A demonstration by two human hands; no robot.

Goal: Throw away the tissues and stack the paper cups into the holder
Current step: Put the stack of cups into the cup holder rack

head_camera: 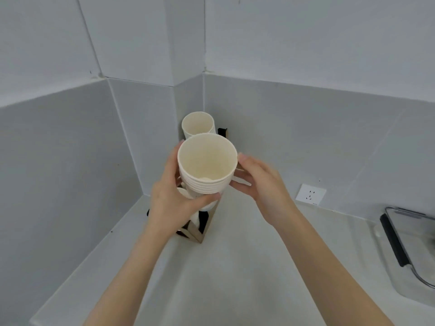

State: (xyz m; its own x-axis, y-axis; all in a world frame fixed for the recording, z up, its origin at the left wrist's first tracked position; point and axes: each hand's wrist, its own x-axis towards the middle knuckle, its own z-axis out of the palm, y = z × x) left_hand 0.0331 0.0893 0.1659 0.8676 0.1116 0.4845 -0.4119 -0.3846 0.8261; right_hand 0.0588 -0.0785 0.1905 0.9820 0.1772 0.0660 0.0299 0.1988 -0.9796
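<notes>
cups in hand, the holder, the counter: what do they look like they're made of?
Held cup stack: paper, matte cream, with thin rolled rims nested in ridges.
Cup holder: partly hidden behind the left hand; tan faces with black parts, possibly wood or board.
Countertop: smooth pale slab with a soft sheen, likely stone or composite.

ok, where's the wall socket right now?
In the head view the wall socket sits low on the right-hand wall just above the counter, between the right hand and the sink.
</notes>
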